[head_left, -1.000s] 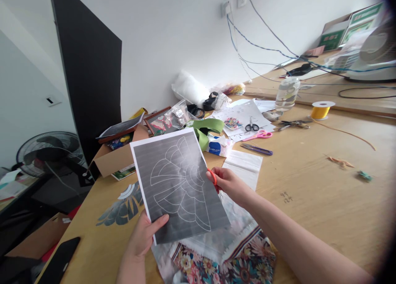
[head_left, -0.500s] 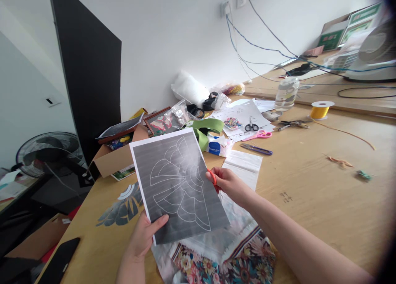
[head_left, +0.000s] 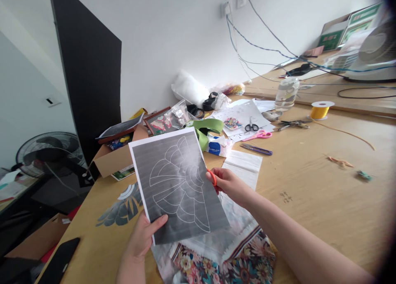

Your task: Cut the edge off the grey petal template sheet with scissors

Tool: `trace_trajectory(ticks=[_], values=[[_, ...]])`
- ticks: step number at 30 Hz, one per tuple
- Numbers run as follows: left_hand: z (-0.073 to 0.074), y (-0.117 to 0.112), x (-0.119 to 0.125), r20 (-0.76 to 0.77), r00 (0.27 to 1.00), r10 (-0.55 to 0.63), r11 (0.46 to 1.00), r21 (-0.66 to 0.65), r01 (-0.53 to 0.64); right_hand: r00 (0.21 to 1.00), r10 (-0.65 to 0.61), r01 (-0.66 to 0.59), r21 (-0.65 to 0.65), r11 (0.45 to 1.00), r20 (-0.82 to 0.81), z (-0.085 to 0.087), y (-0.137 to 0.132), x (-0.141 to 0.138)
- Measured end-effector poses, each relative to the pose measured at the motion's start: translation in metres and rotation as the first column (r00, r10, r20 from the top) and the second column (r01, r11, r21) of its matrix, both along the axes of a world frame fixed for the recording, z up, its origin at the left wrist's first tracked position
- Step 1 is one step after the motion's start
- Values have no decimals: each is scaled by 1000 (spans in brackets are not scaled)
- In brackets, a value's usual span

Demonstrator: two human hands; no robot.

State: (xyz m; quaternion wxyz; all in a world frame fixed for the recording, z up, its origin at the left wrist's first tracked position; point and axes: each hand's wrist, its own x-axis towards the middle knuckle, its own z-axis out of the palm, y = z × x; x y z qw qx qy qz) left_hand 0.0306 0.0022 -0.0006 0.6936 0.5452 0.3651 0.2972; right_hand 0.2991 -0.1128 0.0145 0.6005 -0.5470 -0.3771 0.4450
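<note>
My left hand [head_left: 148,232] grips the lower left edge of a paper sheet [head_left: 182,189], thumb on top. White outlines of a fan-like, petalled pattern cover its dark grey print. At the sheet's right edge, my right hand [head_left: 227,181] is closed on orange-handled scissors [head_left: 212,177]; their blades are hidden behind the paper. Below the sheet lie a floral fabric [head_left: 244,263] and clear plastic. Dark cut paper pieces [head_left: 119,210] rest on the table to the left of the sheet.
Behind the sheet are a green ribbon [head_left: 213,126], purple snips [head_left: 256,149], pink scissors [head_left: 260,134] and black scissors [head_left: 251,126]. A yellow spool [head_left: 320,110] and a jar [head_left: 286,93] stand farther right. A cardboard box [head_left: 107,156] and a black phone [head_left: 60,261] are at left.
The sheet has shifted very slightly, its top edge a little higher and to the left. Both hands keep their hold in nearly the same place.
</note>
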Motion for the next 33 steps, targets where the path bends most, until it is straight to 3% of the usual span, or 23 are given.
trace_trajectory(ticks=[16,33], values=[[-7,2,-2,20,1000,-8,1000,-27,9,999,12,-12,3,1000,-33,4,-1,0],[5,-5,1,-13,999,-31,998,-47,30,999,-51,51,29,998,-14,3,1,0]])
